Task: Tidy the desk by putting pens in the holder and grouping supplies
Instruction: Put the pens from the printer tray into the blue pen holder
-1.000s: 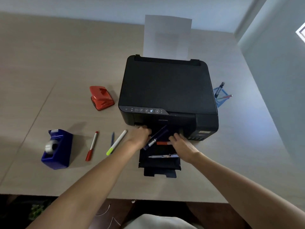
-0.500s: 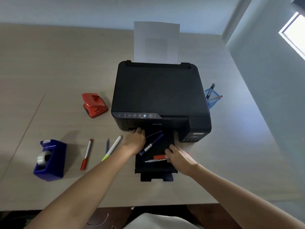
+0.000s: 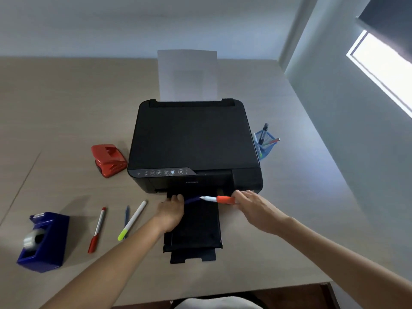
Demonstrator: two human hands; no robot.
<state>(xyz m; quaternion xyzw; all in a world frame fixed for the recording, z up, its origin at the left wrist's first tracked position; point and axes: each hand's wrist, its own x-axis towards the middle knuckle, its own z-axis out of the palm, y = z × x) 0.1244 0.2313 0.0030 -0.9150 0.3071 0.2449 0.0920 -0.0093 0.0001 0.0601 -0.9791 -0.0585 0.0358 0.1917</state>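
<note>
Both hands sit at the mouth of the black printer [image 3: 194, 143], over the inner end of its output tray [image 3: 196, 228], which reaches toward the near edge of the surface [image 3: 66, 97]. The left hand [image 3: 171, 214] is curled closed around a dark purple pen [image 3: 193, 200], whose free end pokes out to the right. The right hand [image 3: 254, 208] pinches a white pen with an orange cap [image 3: 219, 199] between thumb and fingers, level, its tip pointing left and nearly meeting the purple one.

The blue mesh pen holder [image 3: 265, 144] stands just beside the printer's right side, toward the right edge, with a few pens upright in it. Left of the tray lie a white marker with a green end [image 3: 132, 220], a thin blue pen [image 3: 126, 217] partly under it, and a red pen [image 3: 97, 229]. A blue tape dispenser [image 3: 44, 241] sits near the front-left corner; a red hole punch [image 3: 108, 159] is just beside the printer's left side.
</note>
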